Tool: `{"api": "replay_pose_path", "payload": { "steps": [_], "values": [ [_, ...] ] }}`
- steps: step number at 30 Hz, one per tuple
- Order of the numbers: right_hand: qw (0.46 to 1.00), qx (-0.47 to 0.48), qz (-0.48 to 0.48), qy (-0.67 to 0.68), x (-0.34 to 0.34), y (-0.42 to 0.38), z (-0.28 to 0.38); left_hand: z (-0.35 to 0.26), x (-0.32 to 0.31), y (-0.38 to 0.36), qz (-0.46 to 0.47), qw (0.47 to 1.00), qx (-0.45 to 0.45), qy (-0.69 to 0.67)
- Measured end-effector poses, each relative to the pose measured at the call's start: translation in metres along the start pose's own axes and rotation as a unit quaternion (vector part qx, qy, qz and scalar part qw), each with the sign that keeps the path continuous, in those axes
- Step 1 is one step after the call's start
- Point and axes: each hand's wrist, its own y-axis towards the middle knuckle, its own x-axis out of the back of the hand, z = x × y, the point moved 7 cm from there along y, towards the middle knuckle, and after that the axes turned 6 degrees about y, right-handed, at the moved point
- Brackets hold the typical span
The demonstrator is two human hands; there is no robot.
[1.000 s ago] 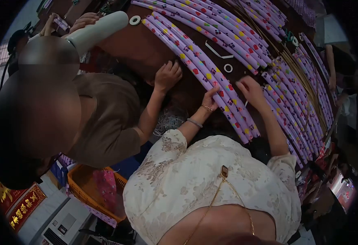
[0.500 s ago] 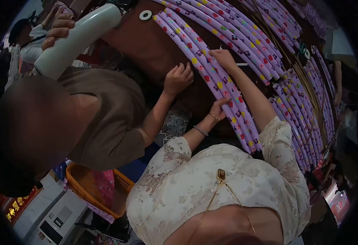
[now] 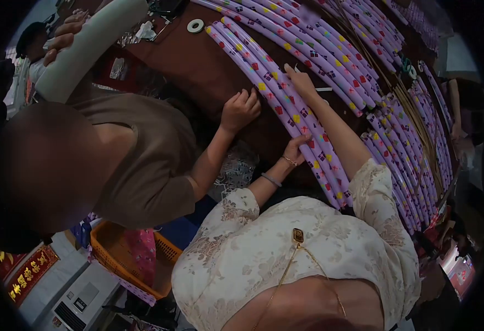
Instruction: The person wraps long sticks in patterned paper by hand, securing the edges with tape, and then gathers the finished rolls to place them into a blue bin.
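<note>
Long lilac rolls of gift wrapping paper [image 3: 275, 91], printed with small colourful presents, lie side by side in front of me. My left hand [image 3: 296, 149], a bracelet at its wrist, is closed on the near part of these rolls, thumb on top. Farther up, my right hand [image 3: 301, 84] is at the rolls' right edge, its fingers bent and drawn together; I cannot tell what is between the fingertips. A narrow white strip [image 3: 323, 89] lies on the dark table beside my right wrist.
More patterned rolls [image 3: 319, 52] lie beyond and to the right [image 3: 402, 160]. At left, a co-worker in brown [image 3: 153, 149] rests one hand [image 3: 241, 111] near my rolls. A large white cylinder [image 3: 90, 49] is held upper left. A tape ring [image 3: 195, 26] and orange basket [image 3: 109, 259] are also there.
My right hand has slid slightly farther up along the rolls' edge. My left hand keeps its place. The white cylinder has shifted towards the upper left.
</note>
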Motion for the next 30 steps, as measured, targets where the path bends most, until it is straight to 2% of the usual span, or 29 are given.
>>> {"api": "replay_pose_path", "payload": {
  "steps": [1,2,3,4,5,6,7,8,9,10,11,12,14,15,17,18,20,21,22,23,24,26,27,28,29,30],
  "values": [
    [0.999,0.023,0.000,0.042,0.000,0.000,-0.002,0.002,0.002,-0.001,0.003,1.000,0.003,0.001],
    [0.998,-0.001,0.056,0.027,-0.005,0.004,-0.009,0.002,0.006,-0.002,-0.014,1.000,0.006,0.004],
    [0.999,0.021,0.046,-0.015,-0.008,0.005,-0.013,0.003,0.008,-0.002,-0.025,1.000,0.014,0.008],
    [0.997,0.044,0.025,-0.058,-0.008,0.003,-0.010,0.016,0.040,0.007,-0.040,0.997,0.053,0.034],
    [0.991,0.088,0.034,-0.099,-0.002,-0.021,0.027,0.013,0.039,0.002,-0.083,0.995,0.042,0.034],
    [0.991,0.098,0.028,-0.085,-0.010,-0.013,0.017,0.010,0.033,-0.003,-0.114,0.992,0.037,0.038],
    [0.990,0.133,0.021,-0.034,-0.011,-0.015,0.017,0.003,0.006,-0.010,-0.075,0.996,0.023,0.039],
    [0.988,0.123,0.026,-0.089,-0.012,-0.019,0.022,0.009,0.024,0.000,-0.052,0.997,0.027,0.043],
    [0.993,0.100,0.053,-0.028,-0.009,-0.030,0.033,0.010,0.040,-0.001,-0.105,0.993,0.041,0.045],
    [0.982,0.123,0.043,-0.138,-0.014,-0.016,0.019,0.006,0.046,0.004,-0.077,0.994,0.008,0.074],
    [0.962,0.134,0.027,-0.235,-0.005,-0.027,0.033,0.005,0.030,0.004,-0.043,0.997,0.001,0.064],
    [0.911,0.302,-0.136,-0.246,0.008,-0.040,0.039,0.001,0.017,0.001,-0.018,0.998,-0.008,0.051],
    [0.961,0.225,-0.029,-0.157,0.054,-0.046,0.051,0.002,0.021,0.006,0.029,0.998,-0.003,0.059],
    [0.952,0.243,-0.085,-0.163,0.092,-0.057,0.065,0.004,0.035,0.008,0.019,0.997,0.019,0.071],
    [0.939,0.190,-0.201,-0.204,0.183,-0.073,0.087,0.000,0.004,0.001,0.054,0.996,-0.002,0.068],
    [0.955,0.143,-0.211,-0.151,0.230,-0.071,0.088,-0.004,-0.011,-0.003,0.078,0.995,-0.029,0.059],
    [0.910,0.052,-0.322,-0.256,0.336,-0.055,0.076,-0.002,-0.002,0.003,0.107,0.993,-0.022,0.054],
    [0.906,0.015,-0.346,-0.242,0.383,-0.061,0.075,-0.001,-0.008,0.002,0.121,0.991,-0.023,0.059],
    [0.888,-0.015,-0.353,-0.294,0.428,-0.054,0.064,-0.002,-0.012,0.001,0.137,0.988,-0.026,0.063],
    [0.885,-0.048,-0.338,-0.316,0.456,-0.067,0.069,-0.001,-0.013,0.000,0.156,0.987,-0.017,0.045],
    [0.867,-0.085,-0.362,-0.333,0.484,-0.077,0.070,-0.002,-0.017,0.002,0.158,0.986,-0.024,0.045],
    [0.844,-0.141,-0.379,-0.352,0.506,-0.095,0.071,-0.002,-0.022,-0.002,0.181,0.983,-0.017,0.027],
    [0.855,-0.129,-0.380,-0.329,0.509,-0.093,0.067,0.000,-0.009,0.003,0.127,0.992,-0.010,0.002],
    [0.865,-0.064,-0.358,-0.346,0.503,-0.089,0.062,0.000,-0.015,0.003,0.165,0.986,-0.017,0.007],
    [0.873,-0.001,-0.332,-0.357,0.485,-0.083,0.054,-0.001,-0.011,0.003,0.126,0.992,-0.022,0.018],
    [0.925,0.031,-0.259,-0.277,0.444,-0.110,0.060,-0.001,-0.013,-0.001,0.111,0.994,0.002,-0.019]
  ]
}}
